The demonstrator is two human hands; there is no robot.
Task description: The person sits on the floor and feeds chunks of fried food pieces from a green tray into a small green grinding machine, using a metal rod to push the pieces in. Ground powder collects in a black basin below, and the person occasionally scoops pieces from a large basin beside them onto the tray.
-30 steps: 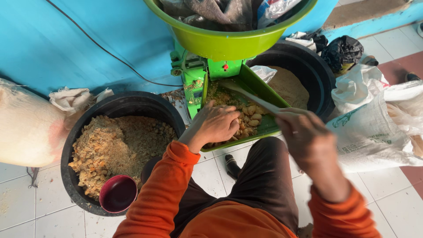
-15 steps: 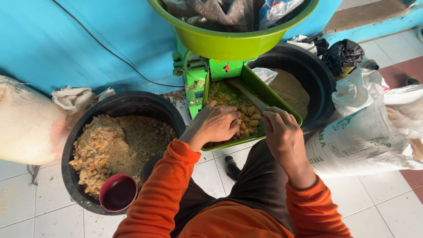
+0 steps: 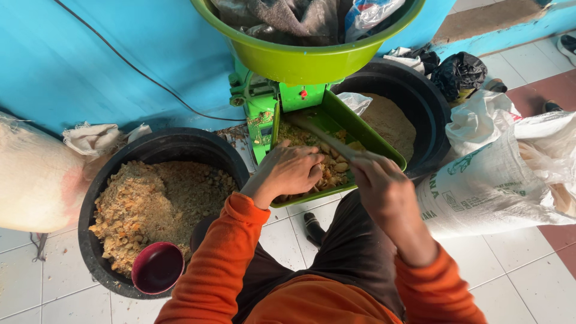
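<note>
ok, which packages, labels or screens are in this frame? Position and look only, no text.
Woven sack: right of the right hand, lying on the floor; white, green print.
Cloth sack: far left, against the blue wall; bulging, off-white.
Black plastic bag: upper right, crumpled.
Clear plastic bag: in the green basin on top.
No screens.

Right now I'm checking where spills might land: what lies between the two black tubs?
In the head view, the green tray with tan chunks sits between the left tub and right tub, with the left hand on the chunks.
</note>
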